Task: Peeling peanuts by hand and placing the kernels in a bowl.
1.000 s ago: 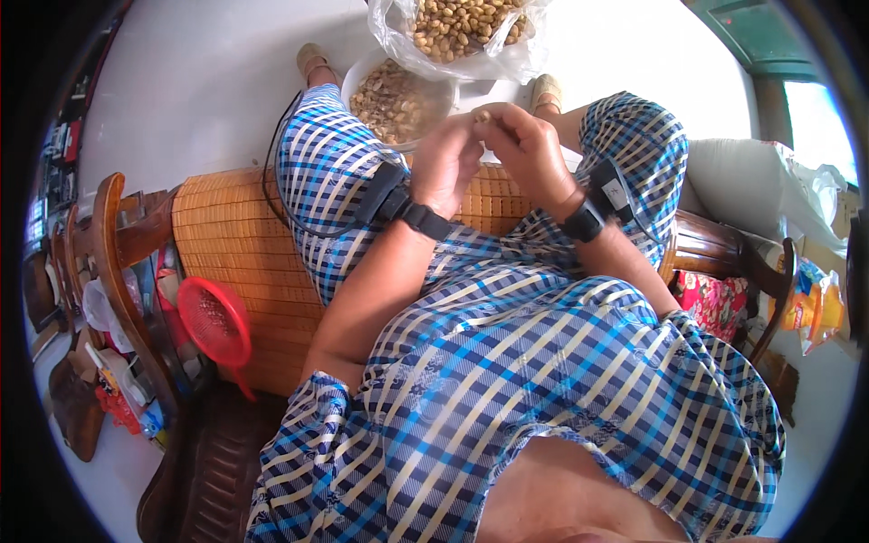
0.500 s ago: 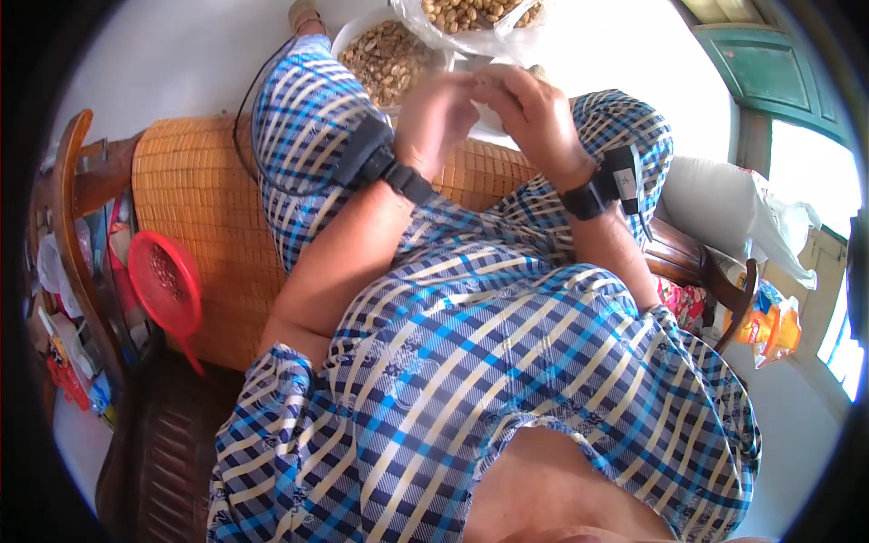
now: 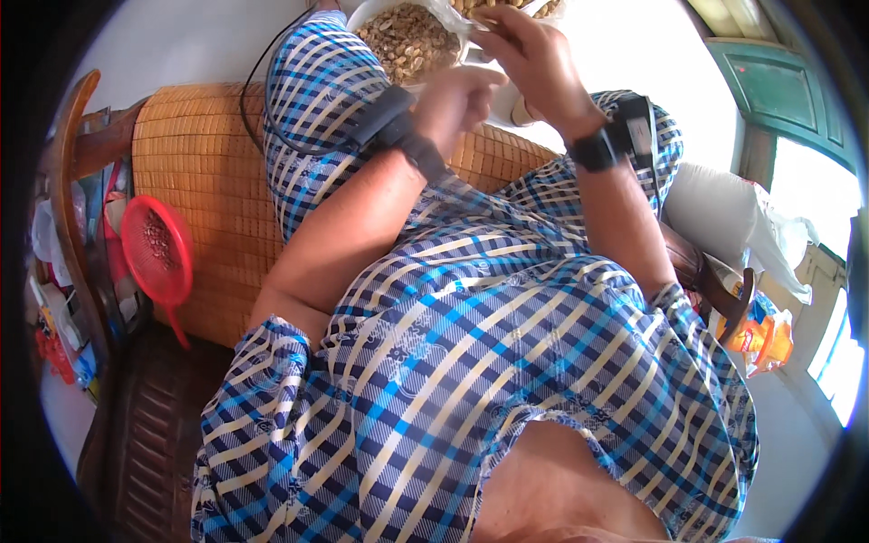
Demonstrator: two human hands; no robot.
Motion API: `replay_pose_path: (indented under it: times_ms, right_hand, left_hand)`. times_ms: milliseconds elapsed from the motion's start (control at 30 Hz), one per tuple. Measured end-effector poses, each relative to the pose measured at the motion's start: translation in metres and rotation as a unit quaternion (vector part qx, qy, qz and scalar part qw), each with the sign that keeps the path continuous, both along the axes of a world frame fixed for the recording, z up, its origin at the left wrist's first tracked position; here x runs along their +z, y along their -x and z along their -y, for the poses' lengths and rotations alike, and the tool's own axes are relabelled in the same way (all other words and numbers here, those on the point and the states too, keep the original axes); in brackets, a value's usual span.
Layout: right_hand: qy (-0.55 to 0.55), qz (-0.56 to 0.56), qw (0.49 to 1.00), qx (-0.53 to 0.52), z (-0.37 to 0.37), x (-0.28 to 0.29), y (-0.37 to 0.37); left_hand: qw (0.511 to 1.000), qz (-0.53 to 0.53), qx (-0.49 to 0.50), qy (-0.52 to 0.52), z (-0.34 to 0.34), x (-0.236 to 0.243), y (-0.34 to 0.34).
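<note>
I sit on a bench in a blue checked shirt and trousers. My left hand [image 3: 457, 90] hovers with curled fingers beside a white bowl [image 3: 380, 7] filled with brown nuts [image 3: 407, 41]; whatever is inside the fingers is hidden. My right hand [image 3: 534, 54] is raised higher, and its bunched fingertips reach the edge of a clear bag of nuts [image 3: 543, 7] at the top of the picture. I cannot tell whether they pinch anything. Both wrists carry black bands with small devices [image 3: 398, 127] [image 3: 625, 131].
A woven bamboo mat [image 3: 195, 181] covers the wooden bench [image 3: 77, 163]. A red plastic strainer [image 3: 156, 249] lies at the mat's left edge. White bags [image 3: 733, 217] and an orange packet [image 3: 760, 339] sit on my right, near a green door [image 3: 778, 81].
My hands were joined over my knees; now they are apart. The right one has risen to the bag, the left is by the bowl. The view has tilted down and closer.
</note>
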State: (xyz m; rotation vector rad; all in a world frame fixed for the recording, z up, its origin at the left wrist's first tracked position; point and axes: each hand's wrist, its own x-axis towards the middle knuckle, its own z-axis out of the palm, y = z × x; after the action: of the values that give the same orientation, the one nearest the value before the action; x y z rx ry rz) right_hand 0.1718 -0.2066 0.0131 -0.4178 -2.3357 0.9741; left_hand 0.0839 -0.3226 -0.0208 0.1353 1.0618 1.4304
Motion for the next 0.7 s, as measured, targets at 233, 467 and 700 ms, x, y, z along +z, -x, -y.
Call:
replay_pose_path:
  times_ms: [233,467,700]
  right_hand:
    - [0.263,0.124,0.948,-0.129,-0.02,0.005,0.004]
    - [0.508,0.032,0.844,-0.168,0.005,-0.016,-0.046]
    - [0.549,0.034,0.82,-0.157,-0.011,-0.004,-0.071]
  left_hand:
    - [1.0,0.021,0.008,-0.004,-0.006,0.008,-0.005]
    - [0.976,-0.166,-0.102,-0.094,-0.025,0.022,-0.021]
    - [0.945,-0.276,-0.131,-0.113,-0.046,0.023,-0.034]
